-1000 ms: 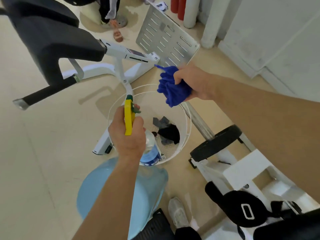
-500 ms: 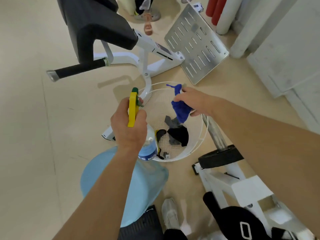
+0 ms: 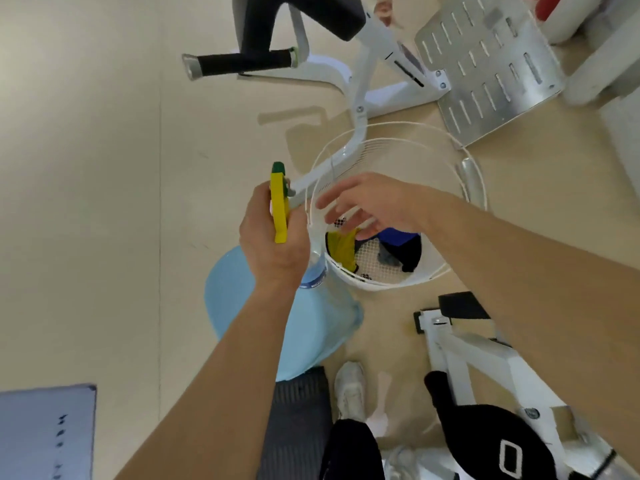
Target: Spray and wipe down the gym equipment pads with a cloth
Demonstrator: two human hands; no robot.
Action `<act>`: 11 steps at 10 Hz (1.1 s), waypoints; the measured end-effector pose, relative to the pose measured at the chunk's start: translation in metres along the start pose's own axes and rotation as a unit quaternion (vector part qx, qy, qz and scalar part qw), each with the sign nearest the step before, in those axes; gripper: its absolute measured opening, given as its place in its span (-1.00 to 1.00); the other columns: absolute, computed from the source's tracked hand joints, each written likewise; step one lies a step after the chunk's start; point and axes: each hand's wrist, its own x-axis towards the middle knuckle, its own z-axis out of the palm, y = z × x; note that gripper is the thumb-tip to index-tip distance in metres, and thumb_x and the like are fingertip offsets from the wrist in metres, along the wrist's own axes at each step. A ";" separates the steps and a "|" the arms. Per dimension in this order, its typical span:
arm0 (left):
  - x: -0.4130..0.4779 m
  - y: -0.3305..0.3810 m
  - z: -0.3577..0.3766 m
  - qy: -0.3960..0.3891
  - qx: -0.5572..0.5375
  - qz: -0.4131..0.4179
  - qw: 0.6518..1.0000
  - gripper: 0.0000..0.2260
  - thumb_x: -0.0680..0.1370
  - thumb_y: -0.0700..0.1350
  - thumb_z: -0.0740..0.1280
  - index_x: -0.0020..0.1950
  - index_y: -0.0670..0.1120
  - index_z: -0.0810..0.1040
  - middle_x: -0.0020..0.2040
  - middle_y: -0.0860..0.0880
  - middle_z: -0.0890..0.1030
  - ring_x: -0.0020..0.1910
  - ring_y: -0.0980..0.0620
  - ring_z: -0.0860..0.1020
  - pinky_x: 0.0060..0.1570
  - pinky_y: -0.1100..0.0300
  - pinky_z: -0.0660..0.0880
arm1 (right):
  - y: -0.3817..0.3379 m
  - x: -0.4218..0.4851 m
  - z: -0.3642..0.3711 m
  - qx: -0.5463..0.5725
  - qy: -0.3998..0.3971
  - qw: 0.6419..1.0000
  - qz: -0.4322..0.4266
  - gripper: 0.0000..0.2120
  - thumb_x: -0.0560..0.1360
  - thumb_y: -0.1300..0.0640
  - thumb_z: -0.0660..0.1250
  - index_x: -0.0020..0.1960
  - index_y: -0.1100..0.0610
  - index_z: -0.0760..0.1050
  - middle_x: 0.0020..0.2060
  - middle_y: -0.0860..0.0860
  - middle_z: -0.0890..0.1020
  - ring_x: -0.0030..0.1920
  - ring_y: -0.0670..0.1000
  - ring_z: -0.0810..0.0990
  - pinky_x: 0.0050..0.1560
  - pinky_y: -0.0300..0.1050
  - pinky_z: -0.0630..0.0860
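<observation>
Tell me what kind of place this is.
Probably a gym or fitness room: there is a white-framed exercise machine with a black pad, a foam-grip handle bar, and a slotted metal footplate.

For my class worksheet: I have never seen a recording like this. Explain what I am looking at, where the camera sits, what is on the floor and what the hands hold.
There is no machine here. A person works with two bare hands, and every picture comes from one wide-angle camera worn on the head, looking forward and down.

In the latest picture the left hand has its grip round a spray bottle with a yellow trigger. The right hand is open and holds nothing. It hovers over a white mesh basket that stands on the floor.

Inside the basket lie a blue cloth and a yellow cloth. Beside the basket is a large pale blue container. Further off is a black gym pad, the kind of pad to be wiped.
</observation>
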 end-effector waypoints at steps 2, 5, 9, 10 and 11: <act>-0.017 -0.037 -0.054 0.061 0.038 -0.057 0.996 -0.57 0.44 -0.08 0.24 0.29 -0.07 0.57 0.11 0.07 0.68 -0.08 0.04 0.57 -0.07 0.28 0.44 | -0.008 0.025 0.093 0.021 -0.075 0.997 0.004 -0.70 0.56 0.25 0.21 0.11 -0.05 0.62 0.10 0.03 0.61 -0.06 0.14 0.72 0.01 0.11 0.67; -0.054 -0.119 -0.095 0.066 0.140 -0.175 0.972 -0.49 0.53 0.25 0.11 0.07 -0.09 0.67 0.05 -0.05 0.61 -0.05 -0.05 0.59 -0.06 0.03 0.51 | 0.011 0.062 0.181 -0.006 -0.136 0.988 0.071 -0.68 0.61 0.10 0.13 0.27 -0.01 0.55 0.24 -0.04 0.54 0.04 0.18 0.69 0.06 0.10 0.65; -0.091 -0.160 -0.113 -0.043 0.201 -0.162 0.965 -0.74 0.62 0.08 0.37 -0.07 -0.11 0.64 -0.06 -0.02 0.62 -0.15 -0.08 0.62 -0.13 0.00 0.57 | 0.039 0.073 0.203 -0.014 -0.119 0.984 0.135 -0.68 0.59 0.09 0.12 0.23 0.00 0.57 0.26 -0.01 0.55 0.10 0.23 0.63 0.20 0.20 0.56; -0.097 -0.159 -0.127 -0.089 0.228 -0.137 0.960 -0.83 0.54 -0.04 0.51 -0.03 -0.12 0.64 0.01 -0.04 0.64 -0.10 -0.11 0.64 -0.09 -0.02 0.59 | 0.035 0.067 0.204 -0.010 -0.126 0.979 0.159 -0.68 0.60 0.05 0.12 0.24 0.00 0.56 0.25 -0.02 0.56 0.12 0.19 0.61 0.21 0.18 0.53; -0.095 -0.155 -0.146 -0.186 0.286 -0.161 0.926 -0.68 0.50 0.01 0.52 0.22 -0.02 0.61 0.19 0.00 0.62 0.05 -0.10 0.64 0.00 -0.02 0.58 | 0.025 0.061 0.203 -0.068 -0.081 0.986 0.130 -0.64 0.63 0.00 0.09 0.30 0.07 0.52 0.21 0.05 0.54 0.17 0.17 0.54 0.22 0.14 0.46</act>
